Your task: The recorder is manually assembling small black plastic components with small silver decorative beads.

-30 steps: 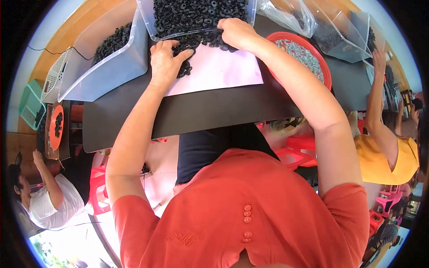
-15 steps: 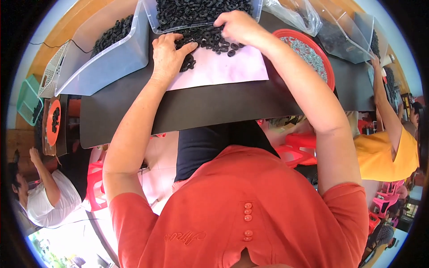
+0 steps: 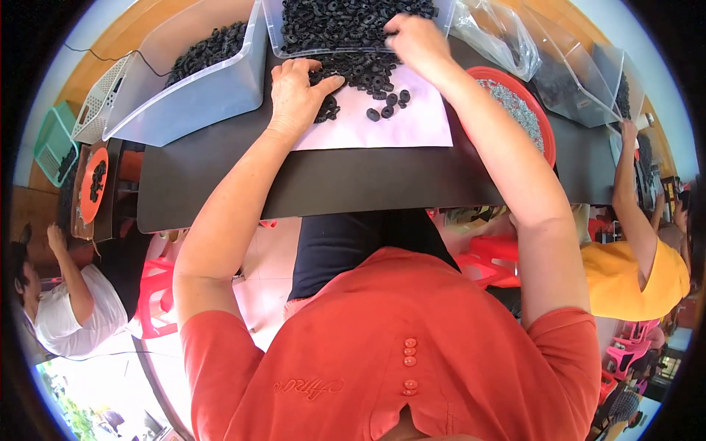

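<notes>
My left hand point(image 3: 300, 94) lies with thumb and fingers apart over small black ring-like parts point(image 3: 368, 79), palm down. These parts are heaped on a pale sheet point(image 3: 412, 131), with a few loose ones to the right of the heap. My right hand point(image 3: 421, 45) is over the front right of a clear plastic tub point(image 3: 331, 53) full of similar black parts. Motion smears its fingertips, so I cannot make out whether anything is in them. My left hand's fingertips reach close to the tub's front edge.
A large translucent bin point(image 3: 187, 110) with black parts stands at the left. To the right are a red basin point(image 3: 550, 136) of small silvery parts, a plastic bag point(image 3: 507, 44) and a clear bin point(image 3: 573, 88). Co-workers sit at both sides, in a white top point(image 3: 81, 309) and a yellow top point(image 3: 632, 275).
My right hand has moved from the heap up over the tub's edge. Several loose black parts now lie farther toward me on the sheet. My left hand keeps its spread pose.
</notes>
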Tool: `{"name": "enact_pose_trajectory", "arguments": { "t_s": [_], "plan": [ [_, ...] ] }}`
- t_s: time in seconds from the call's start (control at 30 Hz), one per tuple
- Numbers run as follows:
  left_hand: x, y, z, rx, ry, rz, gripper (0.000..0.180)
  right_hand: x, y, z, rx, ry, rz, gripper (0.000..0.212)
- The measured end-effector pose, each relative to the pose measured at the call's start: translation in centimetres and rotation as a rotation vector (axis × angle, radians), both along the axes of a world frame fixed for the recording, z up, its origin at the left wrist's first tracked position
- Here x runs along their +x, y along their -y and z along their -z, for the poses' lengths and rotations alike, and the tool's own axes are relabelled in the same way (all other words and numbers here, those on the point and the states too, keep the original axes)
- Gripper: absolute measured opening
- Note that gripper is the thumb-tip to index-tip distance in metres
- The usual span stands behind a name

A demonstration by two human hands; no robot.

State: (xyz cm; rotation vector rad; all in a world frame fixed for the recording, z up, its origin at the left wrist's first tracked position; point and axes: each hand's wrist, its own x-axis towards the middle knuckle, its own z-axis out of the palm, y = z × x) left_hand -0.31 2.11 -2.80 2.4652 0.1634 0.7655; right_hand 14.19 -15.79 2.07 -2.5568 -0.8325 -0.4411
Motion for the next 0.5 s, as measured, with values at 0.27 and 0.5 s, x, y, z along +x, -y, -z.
{"name": "enact_pose_trajectory", "arguments": {
  "t_s": [0.27, 0.5],
  "plan": [
    [0.0, -0.1, 0.1, -0.056, 0.049, 0.007, 0.053, -1.1, -0.6, -1.6, 0.029, 0.071, 0.039, 0.043],
    [0.0, -0.4, 0.4, -0.047, 0.044, -0.01, 0.056, -2.5, -2.6, -2.6, 0.004, -0.015, 0.042, 0.03]
  ]
}}
